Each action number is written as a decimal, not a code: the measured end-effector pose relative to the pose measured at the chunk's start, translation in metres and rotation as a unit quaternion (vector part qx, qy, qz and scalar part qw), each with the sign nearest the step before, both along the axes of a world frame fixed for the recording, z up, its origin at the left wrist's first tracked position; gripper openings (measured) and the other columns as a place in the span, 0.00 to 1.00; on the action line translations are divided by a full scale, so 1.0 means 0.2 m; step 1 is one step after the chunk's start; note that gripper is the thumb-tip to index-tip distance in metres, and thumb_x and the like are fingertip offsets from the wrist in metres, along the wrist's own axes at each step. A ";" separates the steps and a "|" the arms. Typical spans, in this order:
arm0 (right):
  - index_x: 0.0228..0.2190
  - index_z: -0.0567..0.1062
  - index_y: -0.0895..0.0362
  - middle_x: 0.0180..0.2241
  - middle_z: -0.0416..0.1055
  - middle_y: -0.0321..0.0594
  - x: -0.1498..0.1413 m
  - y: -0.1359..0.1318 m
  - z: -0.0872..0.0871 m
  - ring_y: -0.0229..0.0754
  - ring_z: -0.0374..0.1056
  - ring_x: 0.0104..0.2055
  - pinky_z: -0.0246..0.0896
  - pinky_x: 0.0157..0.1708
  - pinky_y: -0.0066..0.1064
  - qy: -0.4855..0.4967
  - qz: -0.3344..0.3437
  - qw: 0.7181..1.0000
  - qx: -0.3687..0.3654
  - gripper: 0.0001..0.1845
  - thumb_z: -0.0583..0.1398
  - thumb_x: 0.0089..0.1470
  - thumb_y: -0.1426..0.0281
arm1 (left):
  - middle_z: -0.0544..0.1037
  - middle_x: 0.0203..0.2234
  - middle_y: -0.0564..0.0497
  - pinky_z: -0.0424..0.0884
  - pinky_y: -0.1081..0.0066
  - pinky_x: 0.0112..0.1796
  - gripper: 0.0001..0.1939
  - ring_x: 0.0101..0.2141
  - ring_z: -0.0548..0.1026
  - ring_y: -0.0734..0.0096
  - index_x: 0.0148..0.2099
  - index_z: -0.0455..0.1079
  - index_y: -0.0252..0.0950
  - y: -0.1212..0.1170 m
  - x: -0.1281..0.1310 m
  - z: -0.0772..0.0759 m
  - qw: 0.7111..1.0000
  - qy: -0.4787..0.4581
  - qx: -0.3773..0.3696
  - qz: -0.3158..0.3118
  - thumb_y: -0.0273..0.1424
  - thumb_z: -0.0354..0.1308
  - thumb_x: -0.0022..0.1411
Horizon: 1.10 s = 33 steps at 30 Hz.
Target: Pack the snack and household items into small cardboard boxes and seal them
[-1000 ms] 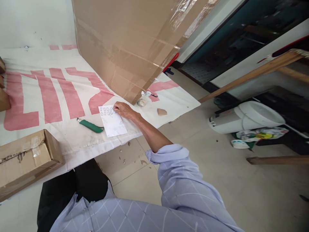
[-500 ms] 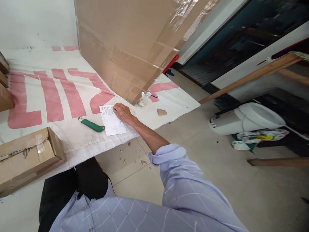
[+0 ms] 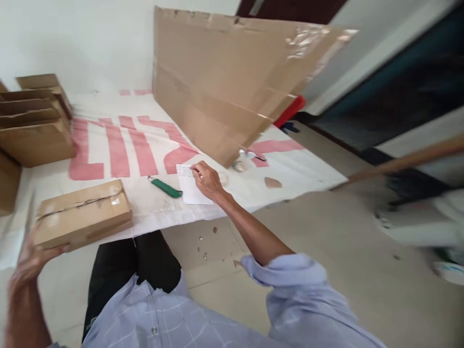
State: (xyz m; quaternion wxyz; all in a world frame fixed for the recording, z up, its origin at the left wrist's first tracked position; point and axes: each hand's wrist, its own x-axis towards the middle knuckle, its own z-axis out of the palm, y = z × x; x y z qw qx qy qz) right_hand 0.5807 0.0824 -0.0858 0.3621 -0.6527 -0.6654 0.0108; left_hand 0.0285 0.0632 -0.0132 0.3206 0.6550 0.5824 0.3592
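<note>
At the lower left, my left hand grips the left end of a taped cardboard box, which lies by the table's front edge. My right hand has its fingertips pinched together at the upper right of a white sheet of paper marked with rows of small outlined shapes. Whatever those fingertips hold is too small to make out. Just left of the sheet is a green utility knife, lying on the cloth.
A large cardboard sheet stands at the back of the cloth-covered table. Several open cardboard boxes stand at the left. Near my right hand are a tape roll and a cardboard scrap. A white bucket is blurred at the right.
My view has swung left, bringing more of the left-hand boxes into sight. My left hand has come into view on the taped box. My right hand stays at the paper.
</note>
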 end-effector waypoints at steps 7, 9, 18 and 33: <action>0.47 0.79 0.55 0.50 0.77 0.50 -0.48 -0.03 -0.01 0.54 0.73 0.53 0.67 0.49 0.39 -0.086 0.061 0.981 -0.165 0.12 0.58 0.72 0.64 | 0.80 0.60 0.36 0.84 0.49 0.54 0.61 0.60 0.79 0.33 0.70 0.68 0.35 -0.15 -0.01 -0.09 0.997 -0.077 -0.029 0.011 0.52 0.84 0.38; 0.50 0.78 0.56 0.54 0.75 0.54 -0.58 -0.02 -0.02 0.57 0.70 0.58 0.66 0.48 0.39 -0.148 0.027 0.963 -0.224 0.13 0.59 0.72 0.62 | 0.76 0.66 0.35 0.79 0.47 0.61 0.63 0.66 0.74 0.33 0.73 0.65 0.38 -0.17 0.00 -0.11 0.994 -0.112 0.009 -0.008 0.52 0.84 0.39; 0.51 0.75 0.57 0.54 0.74 0.55 -0.64 -0.05 -0.06 0.55 0.70 0.56 0.62 0.45 0.39 -0.176 -0.059 0.945 -0.268 0.12 0.54 0.72 0.71 | 0.63 0.76 0.36 0.73 0.44 0.65 0.42 0.73 0.67 0.36 0.62 0.69 0.44 -0.17 -0.06 -0.15 0.987 -0.120 0.087 -0.057 0.53 0.80 0.51; 0.43 0.85 0.53 0.40 0.84 0.42 -1.06 -0.21 0.71 0.46 0.76 0.39 0.69 0.41 0.37 0.059 0.325 0.942 -0.057 0.14 0.62 0.68 0.59 | 0.63 0.73 0.41 0.75 0.44 0.63 0.39 0.71 0.67 0.37 0.66 0.73 0.46 -0.20 -0.01 -0.06 0.994 -0.102 0.036 -0.037 0.53 0.72 0.56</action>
